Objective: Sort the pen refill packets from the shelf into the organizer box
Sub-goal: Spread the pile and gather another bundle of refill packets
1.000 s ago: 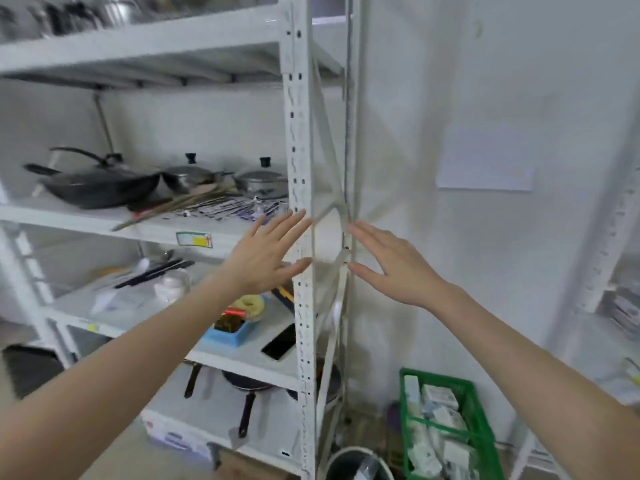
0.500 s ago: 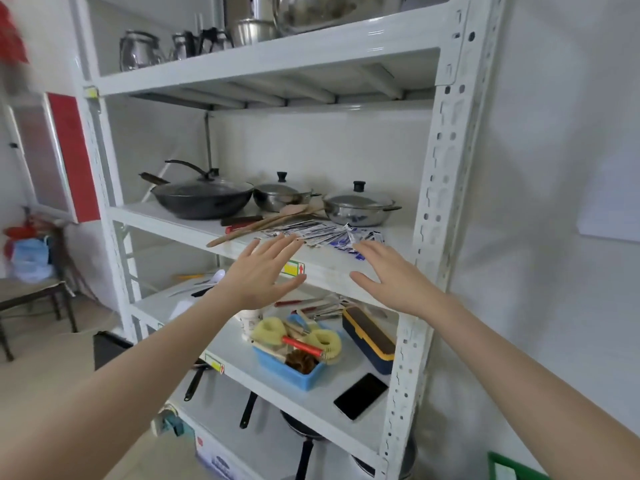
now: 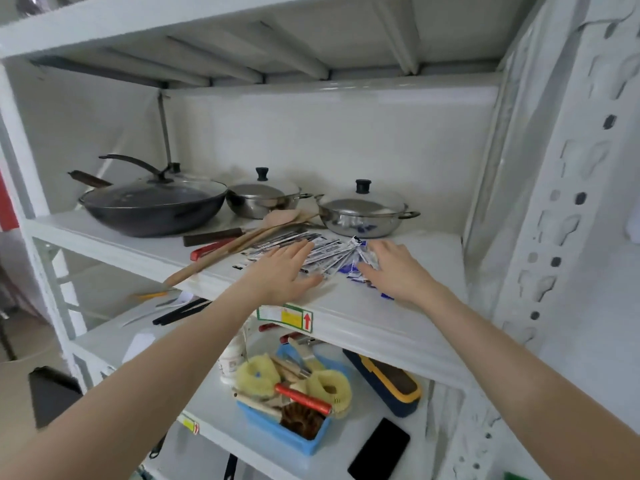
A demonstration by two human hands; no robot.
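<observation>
Both hands brought forward since earlier frame: left hand (image 3: 284, 271) and right hand (image 3: 391, 271) laid flat, fingers extended, nothing gripped, on pen refill packets (image 3: 329, 252) spread across shelf (image 3: 381, 317). Wooden spatula (image 3: 235, 247), lidded pot (image 3: 363, 214) located close behind.

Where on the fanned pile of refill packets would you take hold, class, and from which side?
Gather the refill packets at the pile's two outer ends, coming from the open front edge of the shelf. They lie flat, thin and spread out, with pots close behind, so scooping inward from both sides suits. The left hand and right hand already flank them.
</observation>
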